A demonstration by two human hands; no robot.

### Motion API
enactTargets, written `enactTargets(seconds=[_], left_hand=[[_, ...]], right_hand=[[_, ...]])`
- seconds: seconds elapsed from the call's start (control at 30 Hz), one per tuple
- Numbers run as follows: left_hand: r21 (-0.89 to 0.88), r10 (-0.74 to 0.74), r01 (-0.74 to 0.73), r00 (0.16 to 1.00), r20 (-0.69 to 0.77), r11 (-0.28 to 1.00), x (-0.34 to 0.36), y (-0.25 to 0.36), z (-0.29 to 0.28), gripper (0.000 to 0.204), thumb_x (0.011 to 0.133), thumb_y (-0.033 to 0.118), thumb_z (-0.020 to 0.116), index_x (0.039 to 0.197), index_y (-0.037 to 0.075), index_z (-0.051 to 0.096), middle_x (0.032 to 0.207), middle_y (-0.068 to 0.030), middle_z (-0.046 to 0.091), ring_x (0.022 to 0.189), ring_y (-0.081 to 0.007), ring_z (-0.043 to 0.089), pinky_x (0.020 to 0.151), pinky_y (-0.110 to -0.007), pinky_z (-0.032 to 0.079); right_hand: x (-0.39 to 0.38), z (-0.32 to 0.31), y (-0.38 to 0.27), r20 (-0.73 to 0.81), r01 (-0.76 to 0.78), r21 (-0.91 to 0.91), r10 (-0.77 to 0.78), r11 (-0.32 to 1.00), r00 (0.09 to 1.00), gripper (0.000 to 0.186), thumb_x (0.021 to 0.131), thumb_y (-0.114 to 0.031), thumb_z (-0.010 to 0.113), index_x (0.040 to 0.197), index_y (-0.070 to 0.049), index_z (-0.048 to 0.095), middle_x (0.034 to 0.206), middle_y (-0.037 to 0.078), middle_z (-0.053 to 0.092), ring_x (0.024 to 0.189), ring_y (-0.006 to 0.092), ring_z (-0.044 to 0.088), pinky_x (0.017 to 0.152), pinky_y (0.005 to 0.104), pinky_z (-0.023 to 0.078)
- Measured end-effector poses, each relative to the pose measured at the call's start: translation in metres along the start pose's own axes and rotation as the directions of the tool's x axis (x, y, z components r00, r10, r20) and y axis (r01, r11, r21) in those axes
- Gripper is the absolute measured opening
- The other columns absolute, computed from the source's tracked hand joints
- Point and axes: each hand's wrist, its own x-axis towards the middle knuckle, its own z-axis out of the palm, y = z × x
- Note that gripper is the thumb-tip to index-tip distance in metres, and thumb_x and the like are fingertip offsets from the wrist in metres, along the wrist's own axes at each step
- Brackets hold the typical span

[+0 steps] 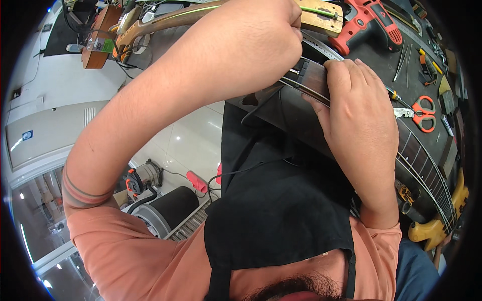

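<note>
My left hand is closed in a fist above the bench edge, by the end of a stringed guitar neck. Whatever its fingers hold is hidden behind the hand. My right hand lies over that guitar neck, fingers across the top and thumb along the near side. A dark brown wooden part of the neck shows between my two hands, with a black piece and strings beside it. Farther right, the strings run over a fretted fingerboard toward a yellow wooden guitar body.
A red and black power drill lies on the bench beyond my hands. Another wooden neck stretches across the far left. Orange-handled scissors lie at right. Below left stand a black cylinder and cables on the floor.
</note>
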Motion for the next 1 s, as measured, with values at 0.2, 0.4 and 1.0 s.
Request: enactTargets(seconds=[0.2, 0.4, 1.0], left_hand=[[-0.054, 0.281, -0.282, 0.959, -0.027, 0.958, -0.017, -0.022, -0.005, 0.026, 0.107, 0.012, 0.060, 0.094, -0.008, 0.069, 0.078, -0.0272, 0.070, 0.076, -0.0405, 0.073, 0.076, -0.050, 0.056], [0.108, 0.412, -0.404, 0.909, -0.065, 0.909, -0.011, -0.031, 0.002, 0.026, 0.106, 0.011, 0.058, 0.091, -0.008, 0.068, 0.077, -0.0278, 0.070, 0.075, -0.0390, 0.074, 0.076, -0.049, 0.056], [0.565, 0.585, -0.495, 0.811, 0.026, 0.661, 0.019, -0.041, 0.006, 0.021, 0.091, 0.008, 0.067, 0.083, -0.009, 0.077, 0.080, -0.0284, 0.074, 0.079, -0.0436, 0.077, 0.081, -0.050, 0.061]], right_hand=[[0.000, -0.001, 0.002, 0.020, 0.008, 0.005, -0.008, 1.000, 1.000, 0.048, 0.094, -0.024, 0.087, 0.129, 0.001, 0.064, 0.125, 0.027, 0.073, 0.132, 0.0476, 0.067, 0.117, 0.0538, 0.052], [0.000, 0.000, -0.002, 0.007, 0.003, 0.008, -0.003, 1.000, 1.000, 0.048, 0.094, -0.022, 0.087, 0.128, 0.001, 0.064, 0.125, 0.027, 0.072, 0.133, 0.0486, 0.067, 0.118, 0.0546, 0.051], [0.001, -0.001, -0.001, 0.034, -0.010, -0.006, 0.011, 1.000, 0.999, 0.049, 0.095, -0.023, 0.087, 0.130, 0.001, 0.063, 0.125, 0.027, 0.072, 0.135, 0.0498, 0.066, 0.121, 0.0545, 0.050]])
